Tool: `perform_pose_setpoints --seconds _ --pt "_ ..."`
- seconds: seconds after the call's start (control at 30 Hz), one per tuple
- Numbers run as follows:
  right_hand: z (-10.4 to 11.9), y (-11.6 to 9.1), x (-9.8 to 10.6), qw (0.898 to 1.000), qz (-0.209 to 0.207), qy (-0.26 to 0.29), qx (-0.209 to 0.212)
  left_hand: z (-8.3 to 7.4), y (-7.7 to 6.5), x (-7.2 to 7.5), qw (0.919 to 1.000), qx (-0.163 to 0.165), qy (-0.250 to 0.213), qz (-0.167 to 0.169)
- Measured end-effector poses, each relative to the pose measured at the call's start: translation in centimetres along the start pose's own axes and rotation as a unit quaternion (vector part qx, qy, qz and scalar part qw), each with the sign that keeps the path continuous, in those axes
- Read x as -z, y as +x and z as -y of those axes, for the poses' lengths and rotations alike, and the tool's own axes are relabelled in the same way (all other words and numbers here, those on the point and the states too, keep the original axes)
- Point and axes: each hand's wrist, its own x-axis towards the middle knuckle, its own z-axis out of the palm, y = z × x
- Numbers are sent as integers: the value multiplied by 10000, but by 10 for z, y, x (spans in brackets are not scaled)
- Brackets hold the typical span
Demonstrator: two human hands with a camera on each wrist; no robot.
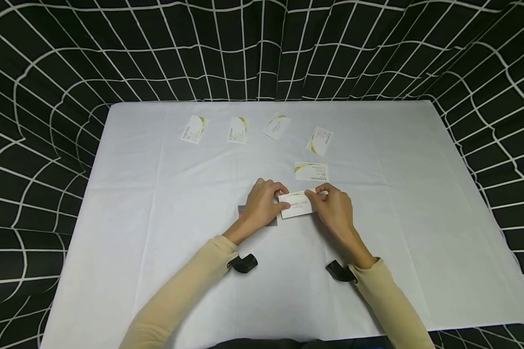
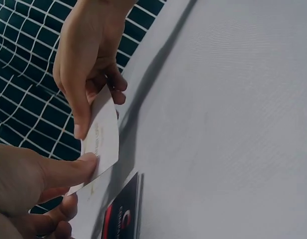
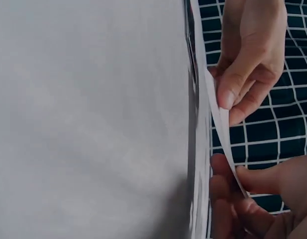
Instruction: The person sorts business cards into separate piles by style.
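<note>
In the head view both hands hold one white business card (image 1: 298,205) with grey print, raised a little above the table. My left hand (image 1: 262,203) pinches its left end between thumb and fingers. The right hand (image 1: 335,211) pinches the other end near the top corner. The left wrist view shows the card (image 2: 106,132) tilted and slightly bent between the left thumb (image 2: 68,172) and the other hand (image 2: 91,59). Partly hidden beneath my left hand lies a small stack of dark cards (image 2: 124,211) with red and white print.
Just beyond the hands lies a white card with a yellow-green curve (image 1: 311,171). Farther back, similar cards lie spread in an arc: one (image 1: 319,141) at the right, another (image 1: 277,127), a third (image 1: 237,130), and the leftmost (image 1: 194,129). White cloth (image 1: 201,194) covers the table; netting over dark fabric (image 1: 262,53) surrounds it.
</note>
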Motion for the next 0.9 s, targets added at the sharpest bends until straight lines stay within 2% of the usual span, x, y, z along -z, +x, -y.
perform_pose_setpoints --seconds 0.23,0.47,0.6,0.9 --pt "-5 -8 1 9977 -10 -640 239 0 -4 -3 9998 -91 124 116" --pt "-9 -9 1 9947 50 -987 266 0 -6 -7 9985 -202 327 380" --pt "-10 -9 1 9926 48 -1162 359 0 -7 -9 9982 -264 406 346" --pt "-12 -8 1 9920 130 -1228 242 -2 -9 -10 9962 -469 689 258"
